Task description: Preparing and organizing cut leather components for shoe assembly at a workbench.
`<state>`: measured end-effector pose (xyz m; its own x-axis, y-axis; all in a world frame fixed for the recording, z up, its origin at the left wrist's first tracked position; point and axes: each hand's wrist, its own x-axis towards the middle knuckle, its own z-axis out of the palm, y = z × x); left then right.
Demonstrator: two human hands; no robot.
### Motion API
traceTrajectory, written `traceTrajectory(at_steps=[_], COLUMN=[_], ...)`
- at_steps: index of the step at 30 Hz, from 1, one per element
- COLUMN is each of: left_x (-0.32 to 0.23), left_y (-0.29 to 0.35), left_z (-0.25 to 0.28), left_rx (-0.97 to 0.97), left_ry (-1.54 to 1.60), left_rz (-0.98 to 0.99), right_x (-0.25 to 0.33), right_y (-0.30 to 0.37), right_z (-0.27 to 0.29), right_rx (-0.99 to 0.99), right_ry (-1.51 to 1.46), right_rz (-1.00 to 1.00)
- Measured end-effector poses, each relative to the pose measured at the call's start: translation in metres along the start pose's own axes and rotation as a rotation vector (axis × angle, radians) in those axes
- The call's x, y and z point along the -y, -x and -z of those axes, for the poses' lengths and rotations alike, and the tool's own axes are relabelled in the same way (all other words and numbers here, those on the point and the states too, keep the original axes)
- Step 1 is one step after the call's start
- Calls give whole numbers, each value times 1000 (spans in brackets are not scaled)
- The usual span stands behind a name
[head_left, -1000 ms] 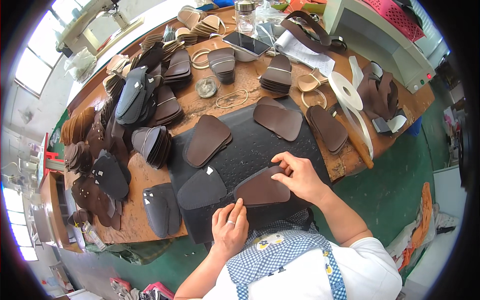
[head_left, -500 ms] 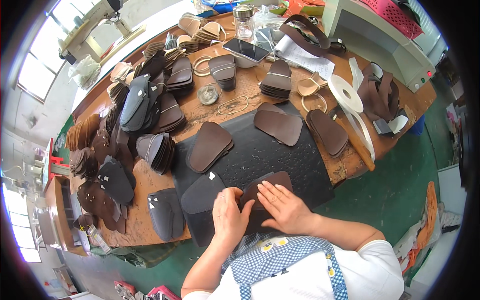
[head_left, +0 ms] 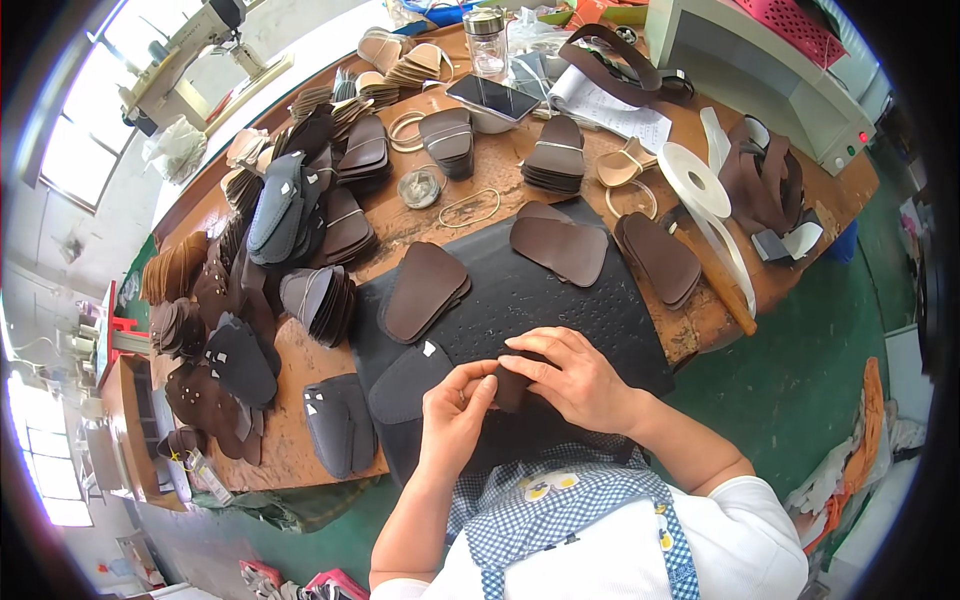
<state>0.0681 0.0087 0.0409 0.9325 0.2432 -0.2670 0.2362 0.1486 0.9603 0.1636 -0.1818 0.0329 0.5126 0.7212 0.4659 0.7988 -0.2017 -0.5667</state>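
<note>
Both hands grip a dark brown leather piece (head_left: 511, 390), raised on edge above the near part of a black perforated mat (head_left: 600, 322). My left hand (head_left: 456, 408) pinches its left edge between thumb and fingers. My right hand (head_left: 572, 382) is closed over its other side and hides much of it. Beside my left hand lies a dark grey rounded piece (head_left: 408, 384) with a small white tag. Farther up the mat are a brown leather stack (head_left: 425, 292) and some overlapping brown pieces (head_left: 560, 250).
More brown pieces (head_left: 658, 262) lie right of the mat, near a wooden stick (head_left: 727, 285) and a white tape roll (head_left: 694, 181). Tied stacks (head_left: 553, 158), a phone (head_left: 492, 98) and a glass jar (head_left: 487, 45) stand farther back. Dark grey pieces (head_left: 340, 425) lie at the left.
The brown piece was lying on the mat with my right hand flat on it. Now it is lifted on edge, pinched between both hands. The view has shifted slightly.
</note>
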Motion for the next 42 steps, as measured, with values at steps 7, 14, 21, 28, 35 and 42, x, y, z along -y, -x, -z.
traceTrajectory(at_steps=[7, 14, 21, 28, 35, 42], left_x=[-5, -21, -19, 9, 43, 55], left_y=[-8, -33, -47, 27, 37, 58], left_z=[4, 9, 75, 61, 2, 4], left_rx=[142, -150, -646, -186, 36, -225], left_ry=[101, -227, -972, -1027, -942, -908], left_rz=[140, -252, -412, -463, -677, -835], right_x=[-7, -4, -10, -19, -2, 4], right_y=[5, 2, 23, 27, -12, -23], right_z=[4, 23, 40, 39, 23, 5], right_rx=[-95, -244, -358, -149, 11, 149], right_ry=[-14, -219, -284, -602, -853, -697], right_rz=[62, 87, -449, -718, -667, -680])
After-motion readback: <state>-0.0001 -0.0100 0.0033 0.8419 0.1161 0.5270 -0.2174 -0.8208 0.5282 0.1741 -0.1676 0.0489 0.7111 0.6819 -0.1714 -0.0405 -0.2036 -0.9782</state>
